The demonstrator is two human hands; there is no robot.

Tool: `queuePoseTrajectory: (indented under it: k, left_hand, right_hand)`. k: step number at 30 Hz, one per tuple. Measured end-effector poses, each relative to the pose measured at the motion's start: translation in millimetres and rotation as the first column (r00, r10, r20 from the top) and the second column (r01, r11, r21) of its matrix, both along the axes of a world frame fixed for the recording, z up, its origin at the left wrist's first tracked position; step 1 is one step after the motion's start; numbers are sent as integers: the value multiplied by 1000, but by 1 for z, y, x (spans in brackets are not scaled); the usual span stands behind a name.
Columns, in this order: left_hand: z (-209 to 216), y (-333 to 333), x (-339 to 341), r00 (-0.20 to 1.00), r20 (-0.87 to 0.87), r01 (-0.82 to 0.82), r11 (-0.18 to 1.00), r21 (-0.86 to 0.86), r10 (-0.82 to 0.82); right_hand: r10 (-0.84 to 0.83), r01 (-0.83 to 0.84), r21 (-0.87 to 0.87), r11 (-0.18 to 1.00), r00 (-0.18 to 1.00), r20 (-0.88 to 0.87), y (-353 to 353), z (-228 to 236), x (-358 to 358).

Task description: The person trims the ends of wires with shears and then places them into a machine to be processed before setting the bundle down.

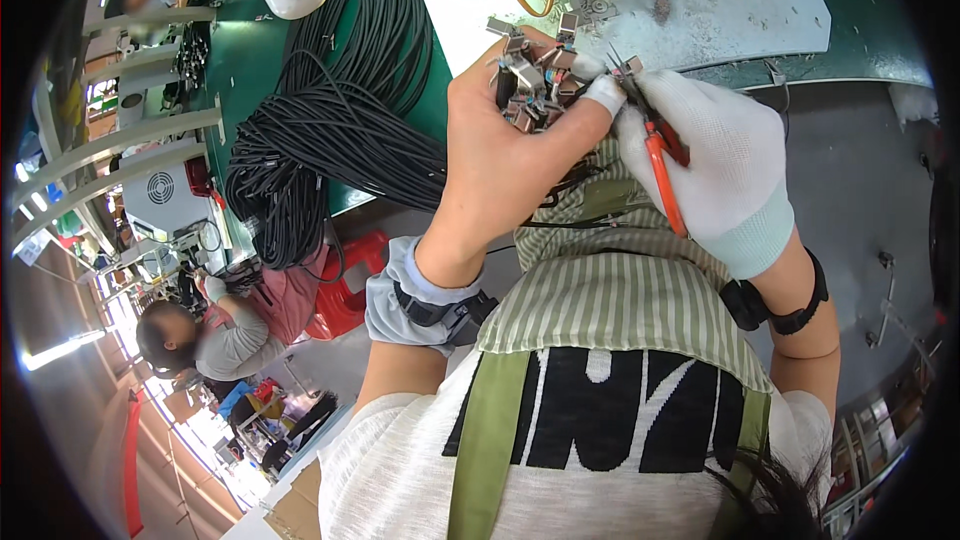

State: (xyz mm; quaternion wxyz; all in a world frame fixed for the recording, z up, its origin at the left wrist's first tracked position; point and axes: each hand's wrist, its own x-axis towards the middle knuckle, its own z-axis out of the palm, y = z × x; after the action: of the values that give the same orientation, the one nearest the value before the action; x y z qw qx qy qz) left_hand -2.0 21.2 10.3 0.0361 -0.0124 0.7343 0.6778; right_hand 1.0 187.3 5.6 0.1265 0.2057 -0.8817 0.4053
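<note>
Bare left hand (505,155) grasping a bunch of metal connectors (525,72), upper centre of frame; gloved right hand (715,150) gripping red-handled cutters (660,175), just right of it.
Cutter tips near left thumb, contact unclear; white covering on thumb tip. Black cables (345,130) heaped upper left on green table (255,50); white board (740,5) with scattered small bits, upper right.

Floor: I see smooth grey flooring (850,155) at right.
Furniture: I make out a green-topped workbench (250,50) and a red plastic stool (338,310).
Light: a long white tube lamp (62,350) glows far left.
</note>
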Motion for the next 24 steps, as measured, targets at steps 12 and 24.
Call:
queuePoseTrajectory:
  k: [12, 24]
  left_hand:
    - [-21, -50, -32, 907, 398, 13, 954, 299, -137]
    - [-22, -31, -90, 925, 335, 95, 961, 261, -182]
  right_hand:
    - [121, -31, -261, 965, 935, 334, 28, -23, -36]
    - [345, -38, -449, 893, 700, 625, 4, -16, -114]
